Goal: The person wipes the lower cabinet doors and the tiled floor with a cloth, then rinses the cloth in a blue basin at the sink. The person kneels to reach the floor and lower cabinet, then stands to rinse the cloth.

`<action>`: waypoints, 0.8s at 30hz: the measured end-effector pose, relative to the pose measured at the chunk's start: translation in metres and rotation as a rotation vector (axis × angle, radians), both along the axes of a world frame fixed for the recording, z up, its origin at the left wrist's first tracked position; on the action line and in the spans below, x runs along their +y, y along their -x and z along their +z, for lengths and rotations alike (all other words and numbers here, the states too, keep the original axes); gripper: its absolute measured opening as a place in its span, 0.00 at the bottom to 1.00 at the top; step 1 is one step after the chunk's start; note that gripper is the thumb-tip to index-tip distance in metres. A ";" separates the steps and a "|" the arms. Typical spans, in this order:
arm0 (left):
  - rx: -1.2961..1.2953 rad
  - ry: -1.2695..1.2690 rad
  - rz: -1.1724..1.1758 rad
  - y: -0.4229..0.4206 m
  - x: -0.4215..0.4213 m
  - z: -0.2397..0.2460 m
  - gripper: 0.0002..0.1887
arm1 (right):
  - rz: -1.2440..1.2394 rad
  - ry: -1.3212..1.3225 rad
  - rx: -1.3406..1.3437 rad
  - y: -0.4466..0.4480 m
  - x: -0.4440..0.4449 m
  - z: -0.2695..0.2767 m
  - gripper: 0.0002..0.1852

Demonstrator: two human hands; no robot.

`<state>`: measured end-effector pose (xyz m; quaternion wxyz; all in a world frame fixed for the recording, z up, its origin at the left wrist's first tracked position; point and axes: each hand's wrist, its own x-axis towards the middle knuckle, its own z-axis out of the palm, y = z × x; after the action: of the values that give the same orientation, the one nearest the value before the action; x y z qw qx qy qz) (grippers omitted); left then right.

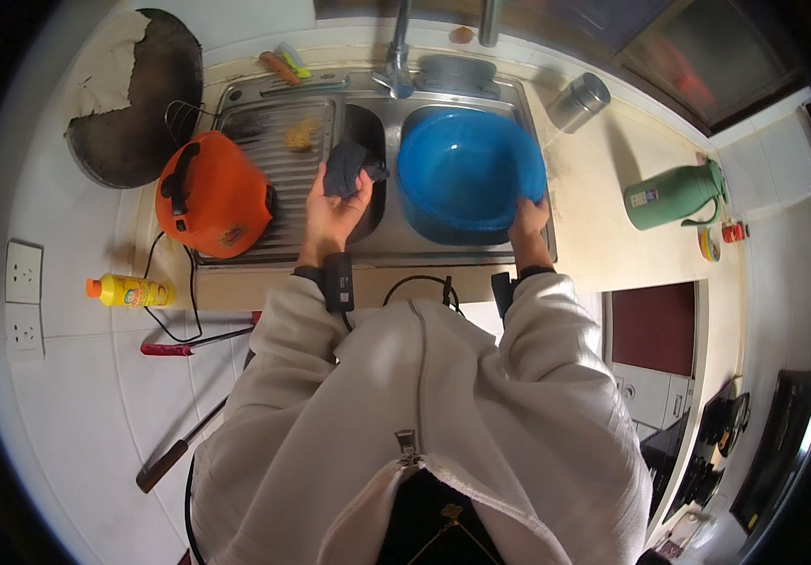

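My left hand point(338, 212) holds a crumpled dark grey cloth point(345, 169), palm up, over the left sink bowl point(371, 131). My right hand point(531, 217) grips the rim of a blue plastic basin point(455, 169) at its lower right. The basin stands in the right bowl of the steel sink and looks wet inside; how much water it holds, I cannot tell. On the ribbed drainboard point(271, 131) left of the cloth lies a yellowish lump, maybe a scrubbing pad point(302, 135). Behind the bowls rises a chrome faucet point(399, 63).
An orange appliance with a black handle point(218, 198) stands on the drainboard's left part, near a yellow bottle point(133, 291). A dark round pan or lid point(165, 106) leans on the wall. At right are a steel canister point(579, 103) and a green jug point(670, 196).
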<state>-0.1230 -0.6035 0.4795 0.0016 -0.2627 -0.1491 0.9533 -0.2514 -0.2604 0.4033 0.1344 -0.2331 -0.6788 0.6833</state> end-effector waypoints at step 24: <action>0.261 0.360 0.009 -0.018 0.046 0.041 0.17 | 1.431 0.867 -0.329 -0.015 -0.227 0.108 0.18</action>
<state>-0.1054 -0.5570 0.5210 -0.0302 -0.1324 0.0239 0.9904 -0.2363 -0.4876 0.5108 -0.5311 0.1252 -0.3520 0.7605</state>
